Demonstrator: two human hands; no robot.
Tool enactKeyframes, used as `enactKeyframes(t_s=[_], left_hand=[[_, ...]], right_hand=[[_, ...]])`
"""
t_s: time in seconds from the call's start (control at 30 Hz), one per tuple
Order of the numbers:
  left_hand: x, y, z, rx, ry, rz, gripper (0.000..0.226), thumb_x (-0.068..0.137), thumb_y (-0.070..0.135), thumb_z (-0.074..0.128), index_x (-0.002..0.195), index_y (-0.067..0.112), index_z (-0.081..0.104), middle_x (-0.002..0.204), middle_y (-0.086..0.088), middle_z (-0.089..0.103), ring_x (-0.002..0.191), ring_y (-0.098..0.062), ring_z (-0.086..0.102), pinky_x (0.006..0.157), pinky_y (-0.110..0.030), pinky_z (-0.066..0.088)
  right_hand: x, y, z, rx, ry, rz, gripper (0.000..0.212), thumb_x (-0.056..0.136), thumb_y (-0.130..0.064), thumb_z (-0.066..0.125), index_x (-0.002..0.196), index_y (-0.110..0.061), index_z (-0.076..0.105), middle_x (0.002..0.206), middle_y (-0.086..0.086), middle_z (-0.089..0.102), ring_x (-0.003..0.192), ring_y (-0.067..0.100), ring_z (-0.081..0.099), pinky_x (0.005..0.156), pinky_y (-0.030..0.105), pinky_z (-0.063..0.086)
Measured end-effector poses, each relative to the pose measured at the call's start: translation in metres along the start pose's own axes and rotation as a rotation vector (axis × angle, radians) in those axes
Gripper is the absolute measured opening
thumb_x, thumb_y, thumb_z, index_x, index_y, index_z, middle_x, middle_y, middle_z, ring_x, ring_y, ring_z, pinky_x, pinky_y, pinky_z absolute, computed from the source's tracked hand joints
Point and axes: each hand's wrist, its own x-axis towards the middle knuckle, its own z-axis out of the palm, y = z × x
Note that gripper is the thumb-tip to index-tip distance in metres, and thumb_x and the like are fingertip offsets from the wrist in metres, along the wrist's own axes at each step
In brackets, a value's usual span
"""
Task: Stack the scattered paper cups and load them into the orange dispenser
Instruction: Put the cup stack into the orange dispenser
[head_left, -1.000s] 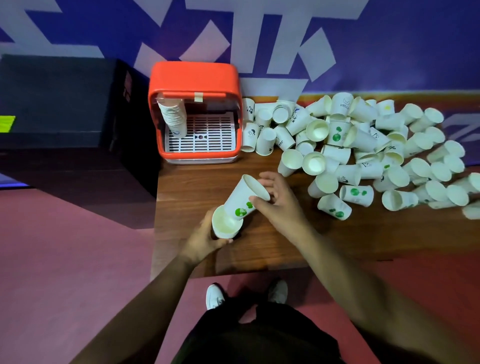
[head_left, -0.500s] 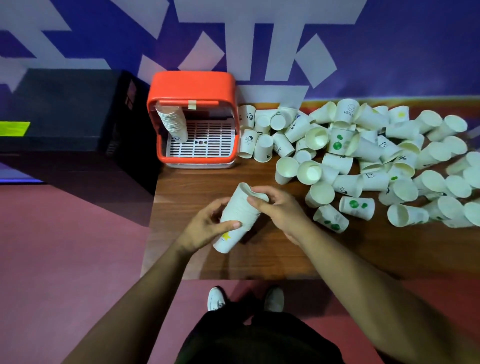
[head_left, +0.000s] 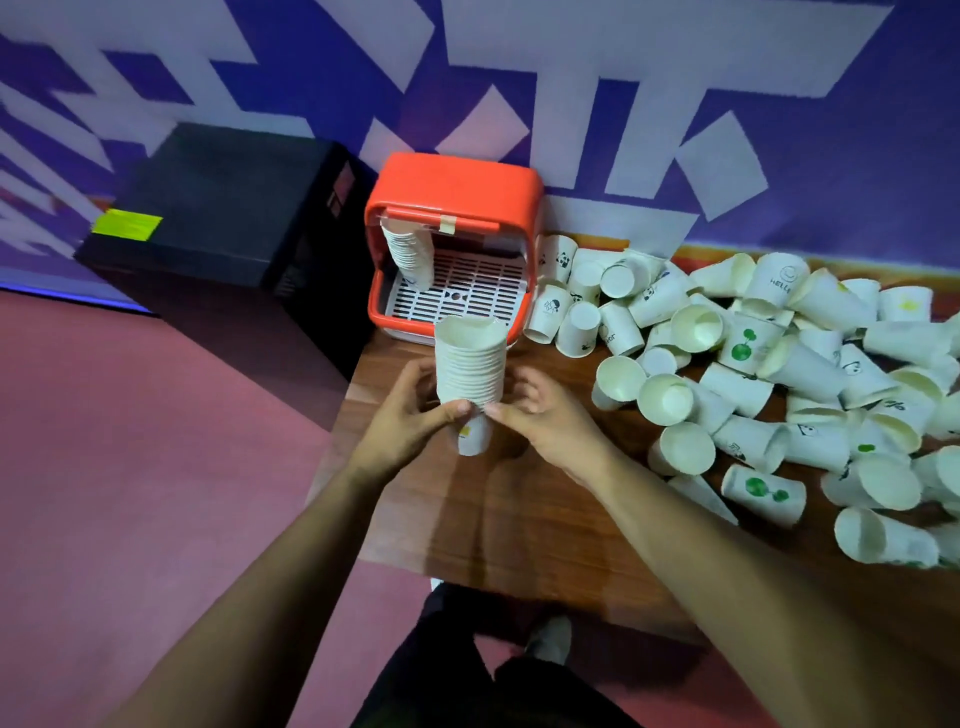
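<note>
Stack (head_left: 470, 374) is being grasped upright by left hand (head_left: 410, 423) and right hand (head_left: 543, 415); loading seems next, calling for careful alignment into the dispenser (head_left: 452, 182).

Loose cups (head_left: 883, 535) cut by right edge, left fingers (head_left: 418, 373) partly behind stack (head_left: 470, 364)

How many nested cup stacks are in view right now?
2. One held stack stands upright between the left hand and right hand; one dispenser stack hangs at the orange dispenser's left side. Nested pairs may hide in the loose pile.
</note>
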Motion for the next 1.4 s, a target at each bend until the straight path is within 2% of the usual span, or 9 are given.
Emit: enactKeyframes(t_s=[0.17, 0.33, 0.63, 0.77, 0.87, 1.0, 1.1, 1.23, 1.4], left_hand=[[0.056, 0.004, -0.036, 0.112, -0.08, 0.056, 0.06, 0.082, 0.01, 0.079, 0.134, 0.004, 0.051, 0.134, -0.011, 0.064, 0.126, -0.023, 0.061, 0.108, -0.04, 0.048], [0.123, 0.003, -0.073, 0.265, -0.092, 0.134, 0.06, 0.082, 0.018, 0.081, 0.135, 0.018, 0.054, 0.135, -0.005, 0.06, 0.122, -0.015, 0.061, 0.103, -0.029, 0.051], [0.198, -0.03, -0.098, 0.44, -0.108, 0.148, 0.057, 0.087, 0.01, 0.076, 0.139, 0.015, 0.055, 0.134, 0.0, 0.062, 0.122, -0.011, 0.059, 0.106, -0.027, 0.046], [0.218, -0.048, -0.092, 0.483, -0.066, 0.067, 0.057, 0.087, 0.011, 0.074, 0.14, 0.014, 0.055, 0.133, 0.0, 0.065, 0.121, -0.011, 0.057, 0.098, -0.016, 0.041], [0.232, -0.058, -0.088, 0.444, -0.049, 0.007, 0.05, 0.09, 0.017, 0.073, 0.138, 0.015, 0.057, 0.128, 0.003, 0.067, 0.114, -0.01, 0.062, 0.087, -0.008, 0.044], [0.242, -0.054, -0.082, 0.366, -0.045, 0.003, 0.046, 0.091, 0.007, 0.07, 0.135, 0.012, 0.059, 0.118, 0.006, 0.065, 0.099, -0.002, 0.063, 0.08, -0.003, 0.045], [0.245, -0.057, -0.077, 0.301, -0.035, 0.013, 0.048, 0.092, 0.005, 0.068, 0.137, 0.015, 0.058, 0.113, 0.007, 0.067, 0.101, -0.013, 0.066, 0.085, -0.014, 0.051], [0.249, -0.065, -0.071, 0.263, 0.067, -0.05, 0.049, 0.091, 0.026, 0.065, 0.139, 0.023, 0.059, 0.121, 0.008, 0.071, 0.107, -0.009, 0.069, 0.098, -0.036, 0.054], [0.261, -0.068, -0.069, 0.282, 0.138, -0.105, 0.051, 0.086, 0.048, 0.059, 0.131, 0.025, 0.064, 0.117, 0.009, 0.074, 0.111, -0.008, 0.068, 0.101, -0.043, 0.053]], right_hand=[[0.059, -0.013, 0.008, -0.11, 0.091, -0.094, 0.052, 0.081, -0.02, 0.077, 0.124, -0.033, 0.05, 0.129, -0.011, 0.061, 0.117, 0.005, 0.059, 0.105, 0.036, 0.047], [0.12, -0.024, 0.018, -0.183, 0.208, -0.174, 0.061, 0.081, -0.008, 0.074, 0.131, -0.031, 0.048, 0.131, -0.011, 0.059, 0.122, 0.005, 0.055, 0.106, 0.04, 0.046], [0.196, -0.006, 0.029, -0.288, 0.332, -0.12, 0.064, 0.083, -0.006, 0.07, 0.138, -0.026, 0.045, 0.132, -0.002, 0.058, 0.119, 0.014, 0.058, 0.101, 0.036, 0.049], [0.225, 0.005, 0.027, -0.352, 0.334, -0.031, 0.061, 0.085, -0.003, 0.066, 0.141, -0.017, 0.045, 0.136, 0.004, 0.056, 0.117, 0.013, 0.057, 0.094, 0.019, 0.046], [0.241, 0.013, 0.024, -0.373, 0.354, 0.01, 0.06, 0.086, -0.011, 0.065, 0.141, -0.018, 0.041, 0.139, 0.003, 0.054, 0.126, 0.018, 0.053, 0.106, 0.04, 0.043], [0.251, 0.02, 0.022, -0.28, 0.388, 0.013, 0.062, 0.082, -0.018, 0.066, 0.139, -0.023, 0.041, 0.135, -0.002, 0.057, 0.124, 0.015, 0.054, 0.108, 0.047, 0.043], [0.255, 0.026, 0.022, -0.201, 0.406, 0.016, 0.063, 0.074, -0.028, 0.069, 0.131, -0.031, 0.043, 0.125, -0.007, 0.061, 0.118, 0.012, 0.059, 0.104, 0.045, 0.047], [0.269, 0.021, 0.026, -0.183, 0.453, -0.004, 0.06, 0.076, -0.023, 0.073, 0.129, -0.023, 0.046, 0.121, -0.004, 0.064, 0.112, 0.009, 0.061, 0.1, 0.039, 0.05], [0.288, 0.014, 0.024, -0.261, 0.481, 0.031, 0.039, 0.085, -0.015, 0.071, 0.12, -0.01, 0.056, 0.11, -0.004, 0.067, 0.097, 0.002, 0.063, 0.087, 0.016, 0.047]])
